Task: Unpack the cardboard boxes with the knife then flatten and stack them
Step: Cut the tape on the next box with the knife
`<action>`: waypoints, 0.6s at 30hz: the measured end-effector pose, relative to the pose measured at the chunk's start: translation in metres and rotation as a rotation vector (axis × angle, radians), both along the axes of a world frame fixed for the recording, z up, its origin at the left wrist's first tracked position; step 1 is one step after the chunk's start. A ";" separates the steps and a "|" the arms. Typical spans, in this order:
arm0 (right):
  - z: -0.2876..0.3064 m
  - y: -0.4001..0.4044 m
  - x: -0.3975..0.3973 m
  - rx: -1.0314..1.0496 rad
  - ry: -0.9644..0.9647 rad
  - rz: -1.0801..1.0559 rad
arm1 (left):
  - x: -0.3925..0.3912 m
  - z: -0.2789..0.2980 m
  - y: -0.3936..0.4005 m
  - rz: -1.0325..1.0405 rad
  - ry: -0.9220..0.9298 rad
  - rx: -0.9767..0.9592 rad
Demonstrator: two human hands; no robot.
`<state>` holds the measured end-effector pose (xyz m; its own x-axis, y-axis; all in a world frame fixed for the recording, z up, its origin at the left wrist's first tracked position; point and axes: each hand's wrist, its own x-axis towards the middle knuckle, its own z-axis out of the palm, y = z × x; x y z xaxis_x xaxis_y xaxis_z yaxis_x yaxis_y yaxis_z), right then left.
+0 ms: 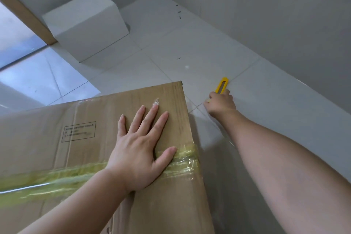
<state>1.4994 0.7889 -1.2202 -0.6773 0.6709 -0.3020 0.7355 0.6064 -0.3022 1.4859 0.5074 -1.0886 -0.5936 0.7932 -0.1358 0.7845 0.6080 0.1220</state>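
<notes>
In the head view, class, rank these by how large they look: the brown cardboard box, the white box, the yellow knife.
1. Brown cardboard box, largest, though it is also nearest the camera.
2. White box, farther off, so its true size is unsure.
3. Yellow knife, smallest, partly hidden by the right hand.

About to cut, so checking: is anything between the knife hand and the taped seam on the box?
Nothing visible. The right hand grips the yellow knife on the floor just right of the cardboard box; only bare tile separates them. The left hand rests on the tape.
</notes>
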 end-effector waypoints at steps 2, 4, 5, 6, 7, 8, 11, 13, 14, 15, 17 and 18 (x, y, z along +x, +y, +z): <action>-0.004 0.002 0.000 0.040 0.019 0.008 | 0.000 -0.001 0.000 0.000 0.008 -0.013; -0.007 0.004 0.002 0.008 0.044 -0.024 | 0.000 -0.001 0.000 0.002 0.022 -0.026; -0.007 0.004 0.004 -0.031 0.064 -0.065 | 0.000 -0.001 0.000 0.004 0.022 -0.027; -0.006 0.005 0.005 -0.067 0.086 -0.100 | 0.000 -0.001 0.000 0.005 0.020 -0.026; -0.005 0.005 0.007 -0.102 0.122 -0.129 | 0.000 -0.001 0.000 0.005 0.019 -0.027; -0.003 0.004 0.010 -0.138 0.154 -0.156 | 0.000 -0.001 0.000 0.004 0.020 -0.029; 0.007 -0.002 0.019 -0.437 0.290 -0.342 | -0.001 -0.002 0.000 0.002 0.022 -0.023; 0.020 -0.008 0.030 -0.785 0.406 -0.456 | 0.000 -0.003 0.000 0.005 0.021 -0.019; 0.028 -0.010 0.037 -0.887 0.443 -0.448 | 0.000 -0.003 0.000 0.007 0.020 -0.016; 0.038 -0.012 0.044 -0.966 0.477 -0.416 | 0.000 -0.004 0.000 0.007 0.019 -0.016; 0.061 -0.018 0.059 -1.070 0.527 -0.332 | -0.002 -0.004 0.000 0.009 0.019 -0.027; 0.073 -0.022 0.067 -1.112 0.539 -0.288 | -0.003 -0.005 0.000 0.012 0.018 -0.034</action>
<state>1.5667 0.7664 -1.1471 -0.7618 0.3756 -0.5277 0.4238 -0.3271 -0.8446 1.4827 0.5078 -1.0934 -0.6055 0.7812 -0.1518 0.7792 0.6208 0.0868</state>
